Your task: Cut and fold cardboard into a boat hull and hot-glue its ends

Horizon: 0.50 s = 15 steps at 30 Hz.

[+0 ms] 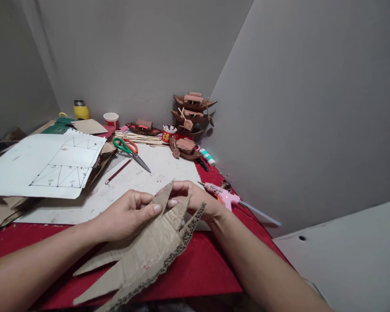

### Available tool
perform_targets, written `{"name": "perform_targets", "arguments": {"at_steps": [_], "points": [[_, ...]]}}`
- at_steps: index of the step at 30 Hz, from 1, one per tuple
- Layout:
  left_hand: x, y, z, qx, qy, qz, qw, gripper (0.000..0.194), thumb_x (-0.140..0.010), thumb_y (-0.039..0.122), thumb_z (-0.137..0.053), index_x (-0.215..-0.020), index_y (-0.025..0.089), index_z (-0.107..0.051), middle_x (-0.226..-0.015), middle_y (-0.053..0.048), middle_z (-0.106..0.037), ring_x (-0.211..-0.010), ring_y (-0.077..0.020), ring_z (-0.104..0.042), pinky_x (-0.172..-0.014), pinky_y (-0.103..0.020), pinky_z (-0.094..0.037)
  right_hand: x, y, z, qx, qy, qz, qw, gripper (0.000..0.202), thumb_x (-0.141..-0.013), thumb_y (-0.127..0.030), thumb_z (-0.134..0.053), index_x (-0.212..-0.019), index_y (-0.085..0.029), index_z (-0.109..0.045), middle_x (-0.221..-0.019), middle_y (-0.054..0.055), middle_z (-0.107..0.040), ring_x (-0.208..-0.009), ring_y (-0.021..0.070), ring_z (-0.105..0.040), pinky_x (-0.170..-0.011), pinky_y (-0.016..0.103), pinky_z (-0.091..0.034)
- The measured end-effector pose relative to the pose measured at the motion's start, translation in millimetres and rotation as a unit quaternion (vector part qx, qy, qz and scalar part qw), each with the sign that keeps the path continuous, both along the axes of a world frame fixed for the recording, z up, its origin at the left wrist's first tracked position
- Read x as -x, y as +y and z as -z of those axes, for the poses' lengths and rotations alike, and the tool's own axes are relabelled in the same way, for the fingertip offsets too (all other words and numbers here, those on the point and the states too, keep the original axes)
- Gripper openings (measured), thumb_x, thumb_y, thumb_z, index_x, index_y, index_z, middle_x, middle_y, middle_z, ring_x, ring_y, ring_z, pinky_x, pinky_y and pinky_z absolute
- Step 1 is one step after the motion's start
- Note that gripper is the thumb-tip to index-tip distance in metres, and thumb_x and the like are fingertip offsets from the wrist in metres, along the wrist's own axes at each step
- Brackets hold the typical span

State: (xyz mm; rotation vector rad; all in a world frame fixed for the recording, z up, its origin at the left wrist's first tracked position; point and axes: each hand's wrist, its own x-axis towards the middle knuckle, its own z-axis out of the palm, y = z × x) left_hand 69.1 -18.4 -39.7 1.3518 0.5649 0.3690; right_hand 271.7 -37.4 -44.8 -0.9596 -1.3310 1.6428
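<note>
From the head view, the cardboard piece lies just below and between the hands, its long axis slanting from near left to far right, with pointed ends at both. The left hand pinches its upper edge, thumb on top. The right hand is nearer the far points, fingers curled behind them — partly hidden, so I cannot tell how firmly it grips, if at all.

Beneath is a table with a red cloth and a pale sheet. On the sheet, beyond the hands, are scissors and a pencil; a drawing lies left, a pink glue gun right. Small model boats stand stacked at the back, near two paper cups — one behind the scissors, one by the boats. Plain grey walls close in the corner.
</note>
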Motion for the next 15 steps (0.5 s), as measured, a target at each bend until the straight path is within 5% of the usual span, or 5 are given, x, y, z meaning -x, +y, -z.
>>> {"name": "perform_targets", "arguments": {"at_steps": [7,15], "points": [[-1.9,-1.3,-2.7,-0.031,-0.018,0.031,0.999,0.031,-0.087,0.041,-0.052,-0.094,0.014,-0.065,-0.081,-0.002,-0.064,-0.071,-0.0140,-0.054,-0.069,-0.026,-0.045,0.9,0.0,7.6,-0.013,-0.016,0.061,0.998,0.025,-0.064,-0.025,-0.080,-0.085,-0.016,-0.072,-0.076,0.000,-0.070,-0.066,0.0121,-0.062,-0.066,0.025,-0.048],[-3.7,-1.8,14.7,-0.106,0.052,-0.026,0.993,0.033,-0.089,0.042,-0.045,-0.077,0.013,-0.057,-0.066,0.002,-0.049,-0.059,-0.0102,-0.039,-0.054,-0.021,-0.035,6.1,-2.3,6.0,-0.091,-0.095,0.070,0.989,0.017,-0.067,-0.024,-0.077,-0.080,-0.014,-0.072,-0.069,0.001,-0.067,-0.062,0.0126,-0.059,-0.060,0.024,-0.048]]}}
